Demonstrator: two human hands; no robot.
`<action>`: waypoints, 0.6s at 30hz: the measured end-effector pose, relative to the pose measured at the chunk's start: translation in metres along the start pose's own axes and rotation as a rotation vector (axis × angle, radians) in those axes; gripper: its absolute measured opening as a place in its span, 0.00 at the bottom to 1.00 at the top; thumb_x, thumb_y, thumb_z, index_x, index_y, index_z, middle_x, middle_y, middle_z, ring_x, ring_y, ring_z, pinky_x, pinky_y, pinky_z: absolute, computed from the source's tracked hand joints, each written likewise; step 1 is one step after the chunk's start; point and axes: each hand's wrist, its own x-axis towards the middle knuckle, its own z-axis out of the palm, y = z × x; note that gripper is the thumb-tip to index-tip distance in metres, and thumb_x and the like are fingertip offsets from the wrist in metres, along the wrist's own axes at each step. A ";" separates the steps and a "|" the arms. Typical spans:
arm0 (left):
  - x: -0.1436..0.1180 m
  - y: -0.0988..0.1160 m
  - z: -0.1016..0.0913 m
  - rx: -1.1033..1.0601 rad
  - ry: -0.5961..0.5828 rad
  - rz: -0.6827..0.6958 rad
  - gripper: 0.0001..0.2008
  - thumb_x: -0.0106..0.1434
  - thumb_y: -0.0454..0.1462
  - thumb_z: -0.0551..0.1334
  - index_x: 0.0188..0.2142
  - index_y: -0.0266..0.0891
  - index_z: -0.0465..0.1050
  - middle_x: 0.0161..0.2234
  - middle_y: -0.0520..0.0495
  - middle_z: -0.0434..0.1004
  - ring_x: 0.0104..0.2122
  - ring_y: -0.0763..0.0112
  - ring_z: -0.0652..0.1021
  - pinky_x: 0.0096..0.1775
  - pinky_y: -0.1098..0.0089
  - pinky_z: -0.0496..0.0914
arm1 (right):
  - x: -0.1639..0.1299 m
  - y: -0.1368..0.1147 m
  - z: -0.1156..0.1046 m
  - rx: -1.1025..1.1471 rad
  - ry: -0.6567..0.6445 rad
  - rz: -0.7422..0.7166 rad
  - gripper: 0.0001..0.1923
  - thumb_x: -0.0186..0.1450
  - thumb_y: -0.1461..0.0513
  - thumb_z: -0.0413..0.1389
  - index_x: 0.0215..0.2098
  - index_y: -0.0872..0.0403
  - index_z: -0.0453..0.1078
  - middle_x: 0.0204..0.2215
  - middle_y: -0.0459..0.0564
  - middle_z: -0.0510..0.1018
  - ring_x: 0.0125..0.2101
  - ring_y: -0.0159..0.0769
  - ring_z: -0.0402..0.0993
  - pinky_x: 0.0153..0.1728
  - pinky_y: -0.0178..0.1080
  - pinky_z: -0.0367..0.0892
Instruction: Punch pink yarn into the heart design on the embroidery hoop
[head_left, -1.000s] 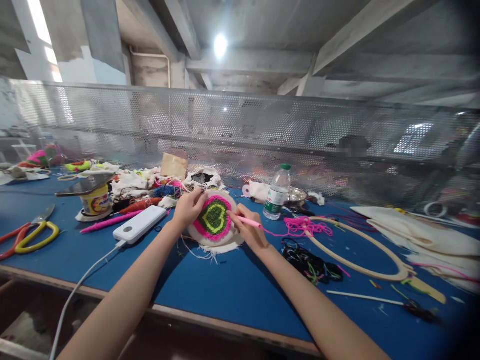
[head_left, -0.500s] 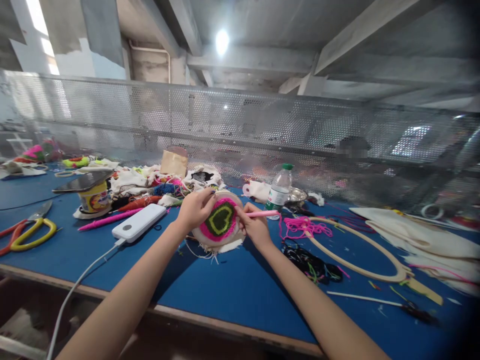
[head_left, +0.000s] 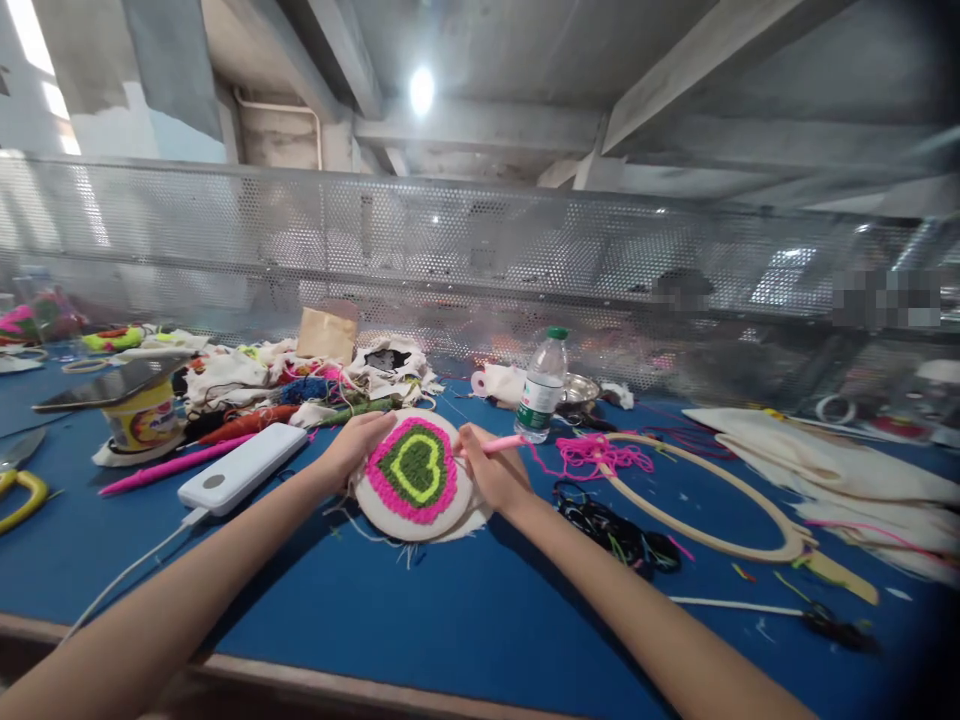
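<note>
no legible text, bottle label [head_left: 538, 412] (blurred)

2 bare forearms in view, no sleeves, no watch or bands seen at either wrist. Left hand [head_left: 352, 450] & right hand [head_left: 491, 478]: no gloves, no rings visible. Fingers slim; nails too small/blurred to tell any polish.

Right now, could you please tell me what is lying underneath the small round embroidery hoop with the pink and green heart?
Under the small round embroidery hoop, frayed white cloth edges and loose threads spread onto the blue table. The left hand and right hand grip its sides. Whatever lies directly beneath is hidden.
</note>
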 end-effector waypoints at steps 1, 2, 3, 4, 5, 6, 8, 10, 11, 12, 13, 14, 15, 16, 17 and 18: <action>-0.001 -0.003 -0.002 -0.042 -0.017 -0.031 0.13 0.49 0.42 0.62 0.30 0.33 0.67 0.24 0.48 0.73 0.25 0.68 0.74 0.32 0.69 0.68 | -0.002 -0.002 -0.003 -0.086 -0.020 -0.072 0.20 0.63 0.51 0.40 0.27 0.52 0.66 0.22 0.46 0.70 0.26 0.33 0.67 0.30 0.36 0.61; -0.002 -0.004 -0.002 -0.068 -0.028 -0.045 0.13 0.49 0.41 0.62 0.31 0.33 0.68 0.25 0.48 0.74 0.27 0.68 0.75 0.33 0.68 0.68 | -0.005 -0.005 -0.005 -0.161 -0.017 -0.147 0.17 0.64 0.53 0.40 0.32 0.52 0.67 0.28 0.47 0.72 0.32 0.35 0.68 0.35 0.38 0.61; -0.003 -0.005 -0.002 -0.082 -0.036 -0.049 0.13 0.50 0.41 0.62 0.31 0.33 0.68 0.26 0.47 0.75 0.27 0.67 0.75 0.34 0.67 0.68 | -0.007 -0.007 -0.007 -0.214 -0.005 -0.202 0.16 0.64 0.54 0.40 0.37 0.51 0.66 0.34 0.49 0.72 0.38 0.36 0.67 0.40 0.41 0.60; -0.005 -0.005 -0.002 -0.088 -0.042 -0.047 0.13 0.50 0.41 0.62 0.32 0.33 0.68 0.27 0.47 0.75 0.28 0.67 0.75 0.35 0.67 0.68 | -0.010 -0.008 -0.009 -0.244 0.019 -0.238 0.16 0.65 0.56 0.39 0.41 0.50 0.65 0.40 0.49 0.71 0.43 0.37 0.65 0.44 0.43 0.59; -0.006 -0.005 0.000 -0.087 -0.046 -0.041 0.13 0.51 0.41 0.62 0.32 0.33 0.68 0.27 0.47 0.75 0.29 0.66 0.76 0.36 0.66 0.68 | -0.012 -0.009 -0.010 -0.261 0.039 -0.262 0.16 0.65 0.57 0.38 0.45 0.49 0.63 0.44 0.50 0.69 0.47 0.38 0.62 0.47 0.45 0.57; -0.007 -0.005 0.001 -0.080 -0.050 -0.034 0.13 0.51 0.41 0.62 0.32 0.33 0.68 0.27 0.47 0.75 0.29 0.66 0.76 0.36 0.66 0.68 | -0.013 -0.009 -0.011 -0.269 0.055 -0.275 0.16 0.65 0.58 0.38 0.47 0.48 0.62 0.48 0.49 0.66 0.50 0.38 0.59 0.49 0.46 0.55; -0.010 -0.004 0.005 -0.048 -0.062 -0.014 0.13 0.51 0.42 0.62 0.32 0.34 0.68 0.27 0.47 0.75 0.28 0.67 0.75 0.35 0.66 0.68 | -0.016 -0.008 -0.012 -0.279 0.072 -0.294 0.18 0.65 0.59 0.37 0.51 0.47 0.58 0.53 0.49 0.60 0.54 0.39 0.54 0.52 0.51 0.51; -0.013 -0.003 0.008 0.013 -0.053 0.020 0.14 0.50 0.43 0.62 0.31 0.34 0.68 0.25 0.49 0.73 0.26 0.69 0.74 0.32 0.68 0.68 | -0.017 -0.007 -0.012 -0.290 0.070 -0.310 0.19 0.65 0.60 0.36 0.54 0.46 0.54 0.57 0.47 0.55 0.56 0.40 0.49 0.54 0.54 0.47; -0.015 -0.003 0.008 0.053 -0.038 0.042 0.14 0.50 0.44 0.61 0.30 0.34 0.67 0.24 0.49 0.72 0.25 0.70 0.74 0.31 0.69 0.68 | -0.017 -0.006 -0.012 -0.295 0.068 -0.316 0.20 0.65 0.60 0.36 0.55 0.46 0.52 0.58 0.47 0.54 0.57 0.40 0.48 0.54 0.56 0.45; -0.016 -0.002 0.008 0.096 -0.018 0.067 0.15 0.50 0.45 0.61 0.29 0.34 0.67 0.22 0.50 0.71 0.24 0.71 0.73 0.29 0.70 0.68 | -0.017 -0.005 -0.012 -0.298 0.066 -0.317 0.21 0.65 0.60 0.35 0.56 0.46 0.51 0.58 0.46 0.52 0.57 0.41 0.47 0.54 0.57 0.44; -0.017 -0.002 0.008 0.137 0.002 0.093 0.15 0.49 0.46 0.61 0.29 0.34 0.67 0.21 0.51 0.70 0.23 0.72 0.72 0.27 0.72 0.67 | -0.017 -0.005 -0.012 -0.297 0.061 -0.313 0.21 0.65 0.60 0.35 0.57 0.45 0.50 0.59 0.46 0.51 0.58 0.41 0.46 0.54 0.57 0.43; -0.018 -0.002 0.008 0.174 0.020 0.120 0.16 0.49 0.46 0.61 0.28 0.35 0.66 0.20 0.52 0.69 0.23 0.73 0.71 0.25 0.73 0.66 | -0.016 -0.004 -0.012 -0.293 0.054 -0.302 0.21 0.66 0.61 0.35 0.57 0.45 0.49 0.59 0.45 0.50 0.58 0.40 0.45 0.54 0.57 0.42; -0.018 -0.001 0.008 0.205 0.031 0.143 0.16 0.50 0.47 0.60 0.28 0.35 0.66 0.20 0.52 0.68 0.22 0.73 0.71 0.24 0.74 0.65 | -0.016 -0.003 -0.011 -0.285 0.047 -0.287 0.22 0.66 0.61 0.35 0.57 0.45 0.48 0.59 0.45 0.50 0.58 0.40 0.45 0.55 0.57 0.41; -0.019 0.000 0.008 0.235 0.037 0.163 0.16 0.50 0.47 0.60 0.27 0.35 0.65 0.19 0.53 0.67 0.21 0.74 0.70 0.23 0.74 0.64 | -0.016 -0.002 -0.011 -0.273 0.039 -0.268 0.22 0.66 0.61 0.34 0.58 0.45 0.47 0.59 0.45 0.50 0.58 0.40 0.44 0.55 0.57 0.41; -0.018 0.000 0.008 0.265 0.038 0.180 0.16 0.50 0.47 0.59 0.26 0.35 0.65 0.19 0.53 0.65 0.21 0.75 0.69 0.23 0.75 0.63 | -0.015 -0.001 -0.011 -0.256 0.030 -0.245 0.22 0.66 0.61 0.34 0.58 0.45 0.47 0.59 0.45 0.49 0.58 0.40 0.44 0.55 0.57 0.40; -0.018 0.001 0.009 0.294 0.033 0.195 0.16 0.51 0.47 0.59 0.25 0.35 0.64 0.18 0.54 0.64 0.20 0.76 0.68 0.22 0.75 0.62 | -0.014 0.000 -0.011 -0.234 0.022 -0.220 0.22 0.65 0.61 0.34 0.58 0.45 0.48 0.59 0.45 0.50 0.59 0.39 0.43 0.56 0.57 0.39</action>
